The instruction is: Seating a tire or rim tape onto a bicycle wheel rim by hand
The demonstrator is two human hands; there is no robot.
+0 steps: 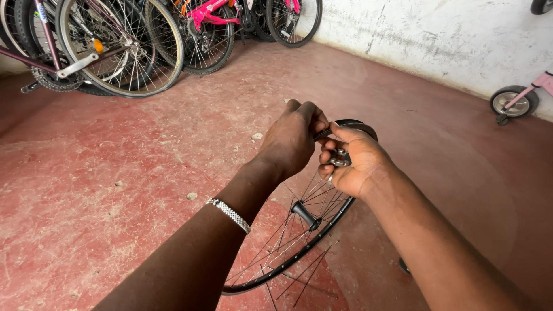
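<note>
Nearest us, a black bicycle wheel (pixel 299 242) stands on edge, its hub (pixel 305 215) just below our hands. Our left hand (pixel 291 141) is clenched over the top of the rim. Our right hand (pixel 354 161), touching it, pinches a small metal tool (pixel 340 158) against the rim. We judge a spoke adjustment under way; turning needs steadiness. Beyond the hands, parked bicycles (pixel 132 46) line the wall.

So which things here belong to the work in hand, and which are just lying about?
In hand: bare bicycle wheel, left hand on its rim, right hand holding a small metal tool.
Lying about: parked bicycles, pink child's bike, red floor.
</note>
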